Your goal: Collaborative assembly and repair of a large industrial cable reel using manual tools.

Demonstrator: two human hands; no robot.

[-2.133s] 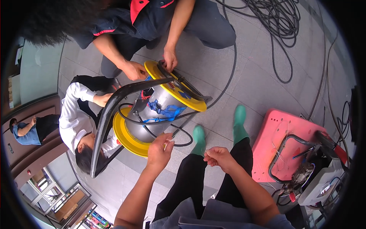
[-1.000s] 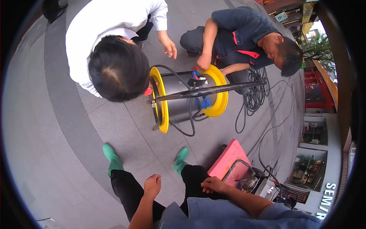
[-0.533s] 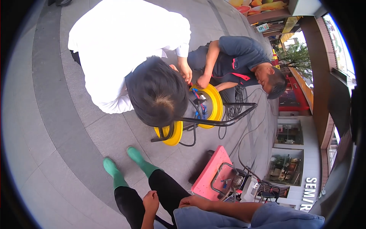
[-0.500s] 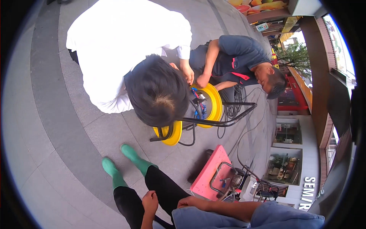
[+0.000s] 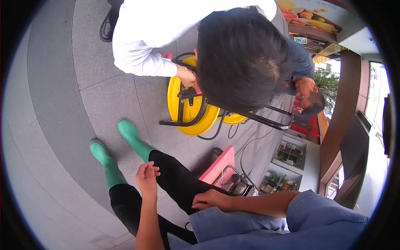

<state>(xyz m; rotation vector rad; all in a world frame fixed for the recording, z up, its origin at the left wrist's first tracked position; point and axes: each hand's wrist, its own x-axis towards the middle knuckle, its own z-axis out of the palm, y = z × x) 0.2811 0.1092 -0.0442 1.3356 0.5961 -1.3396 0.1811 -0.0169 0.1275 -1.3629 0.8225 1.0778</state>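
Observation:
My left hand is raised above my black-trousered leg, its fingers loosely curled, with nothing visible in them. My right hand rests by my other thigh, next to the hem of my blue shirt. Its fingers are bent in and nothing shows in them. Neither hand touches the yellow cable reel, which stands on the paving in a black tube frame. A person in a white shirt leans over it, a hand at the middle of its yellow side. That person's head hides much of the reel.
A pink flat cart carrying a small machine stands close to my right leg. Behind the reel is a second person in a dark shirt, mostly hidden. A black cable trails over the paving. Shop windows line the right.
My left hand has risen a little. The white-shirted person has shifted over the reel, which now shows its yellow side more. The dark-shirted person's arms are now hidden.

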